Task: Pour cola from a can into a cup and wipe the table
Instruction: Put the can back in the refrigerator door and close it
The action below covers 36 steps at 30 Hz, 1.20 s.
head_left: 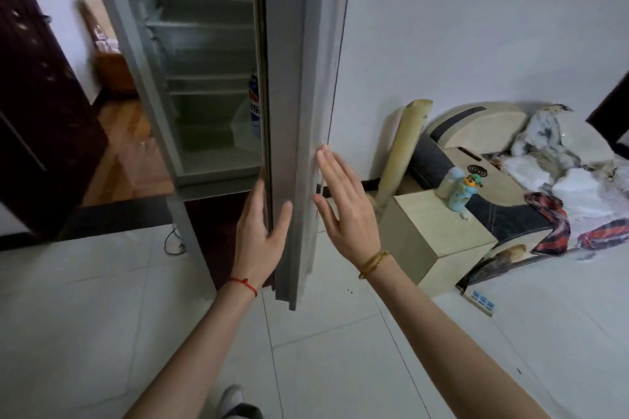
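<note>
A grey fridge stands open in front of me, its door seen edge-on. A blue, white and red cola container stands in the door's inner shelf, half hidden by the door edge. My left hand grips the door's lower edge, fingers on the inner side and thumb on the outer face. My right hand lies flat with spread fingers against the door's outer face. No cup or cloth is in view.
A low beige cabinet with a small bottle stands right of the fridge, beside a rolled mat and a sofa piled with cloth. A dark wooden door is at left. White tile floor lies below.
</note>
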Motion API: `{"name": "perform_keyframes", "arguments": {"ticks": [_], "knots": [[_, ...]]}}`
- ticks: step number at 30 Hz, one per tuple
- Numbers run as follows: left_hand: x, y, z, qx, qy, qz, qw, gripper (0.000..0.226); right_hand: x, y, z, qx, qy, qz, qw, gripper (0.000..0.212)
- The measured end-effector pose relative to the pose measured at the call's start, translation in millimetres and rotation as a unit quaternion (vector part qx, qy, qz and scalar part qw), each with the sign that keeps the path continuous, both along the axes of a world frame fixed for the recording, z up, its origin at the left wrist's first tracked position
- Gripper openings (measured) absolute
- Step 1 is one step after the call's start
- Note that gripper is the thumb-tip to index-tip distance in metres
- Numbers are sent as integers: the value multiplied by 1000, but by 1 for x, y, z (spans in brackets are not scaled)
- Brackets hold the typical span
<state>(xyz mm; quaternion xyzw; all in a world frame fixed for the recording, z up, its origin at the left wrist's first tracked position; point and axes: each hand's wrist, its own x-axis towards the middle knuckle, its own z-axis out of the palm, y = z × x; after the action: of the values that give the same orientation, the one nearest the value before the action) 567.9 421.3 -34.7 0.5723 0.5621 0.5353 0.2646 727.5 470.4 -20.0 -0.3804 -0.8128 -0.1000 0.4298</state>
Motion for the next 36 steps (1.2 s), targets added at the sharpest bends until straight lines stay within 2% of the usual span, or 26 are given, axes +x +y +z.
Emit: {"name": "perform_keyframes", "arguments": {"ticks": [11, 16, 23, 29, 36], "knots": [[-116, 29, -4, -5, -13, 80, 997, 62, -123, 52, 2, -27, 23, 134, 990, 53], [-166, 52, -4, 11, 17, 111, 994, 56, -176, 84, -2, -50, 38, 163, 985, 55], [-226, 96, -11, 2, 43, 117, 992, 49, -237, 134, -3, -75, 24, 121, 990, 54], [-274, 145, -7, -43, 54, 90, 994, 61, -273, 177, -2, -96, -22, 73, 992, 55], [-311, 193, -4, -47, 61, 87, 993, 69, -306, 223, -1, -113, -56, 48, 991, 55]]}}
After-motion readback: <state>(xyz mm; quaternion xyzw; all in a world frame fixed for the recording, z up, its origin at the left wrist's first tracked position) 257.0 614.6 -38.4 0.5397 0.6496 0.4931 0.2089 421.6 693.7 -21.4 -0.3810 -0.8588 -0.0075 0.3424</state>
